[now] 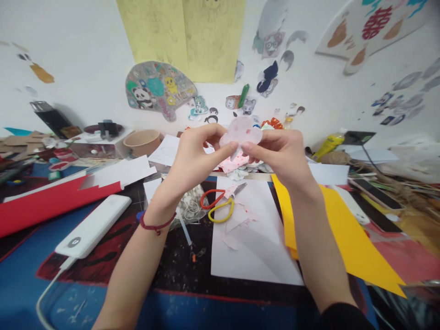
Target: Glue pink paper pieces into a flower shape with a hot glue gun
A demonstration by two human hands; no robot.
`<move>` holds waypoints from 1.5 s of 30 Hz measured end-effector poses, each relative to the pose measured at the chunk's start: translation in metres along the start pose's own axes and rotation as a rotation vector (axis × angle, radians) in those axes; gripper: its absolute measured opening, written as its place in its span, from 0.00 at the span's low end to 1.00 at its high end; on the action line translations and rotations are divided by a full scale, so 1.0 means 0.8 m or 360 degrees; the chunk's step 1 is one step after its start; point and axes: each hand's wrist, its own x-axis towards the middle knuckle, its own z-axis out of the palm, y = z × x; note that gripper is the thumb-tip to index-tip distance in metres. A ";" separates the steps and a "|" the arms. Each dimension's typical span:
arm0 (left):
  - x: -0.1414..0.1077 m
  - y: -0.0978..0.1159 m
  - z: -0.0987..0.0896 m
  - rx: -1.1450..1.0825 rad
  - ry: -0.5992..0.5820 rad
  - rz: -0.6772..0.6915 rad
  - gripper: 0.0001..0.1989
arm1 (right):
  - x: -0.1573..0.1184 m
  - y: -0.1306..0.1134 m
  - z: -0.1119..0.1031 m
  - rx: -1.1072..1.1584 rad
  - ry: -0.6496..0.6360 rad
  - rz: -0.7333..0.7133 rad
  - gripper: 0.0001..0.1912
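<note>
Between my two hands I hold up a pale pink, scallop-edged fabric piece with faint reddish dots, shaped like a flower or cloud. My left hand pinches its left side between thumb and fingers. On its right side my right hand pinches it in the same way. Below lie scissors with one red and one yellow handle loop, blades pointing up and right. They rest partly on a white sheet of paper, beside thin pink fabric scraps. Behind my hands is a pile of pink dotted fabric.
A white power bank with a cable and red paper lie left. Yellow sheets and a phone are right. A clay-coloured bowl, a black bottle and a yellow bottle stand along the back.
</note>
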 end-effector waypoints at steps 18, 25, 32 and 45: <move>0.000 -0.004 0.004 -0.0063 0.0065 -0.0011 0.08 | 0.001 -0.007 -0.027 -0.0181 -0.0119 0.0063 0.18; 0.000 -0.004 0.005 -0.0058 0.0117 0.0013 0.08 | 0.000 -0.001 -0.017 -0.0114 -0.0243 0.0114 0.15; 0.002 -0.011 0.001 -0.0135 0.0223 -0.0070 0.10 | 0.003 0.004 -0.030 -0.0168 -0.0112 0.0078 0.10; 0.003 -0.011 0.005 -0.0209 0.0191 -0.0083 0.08 | 0.001 -0.002 -0.018 -0.0303 0.0061 0.0013 0.14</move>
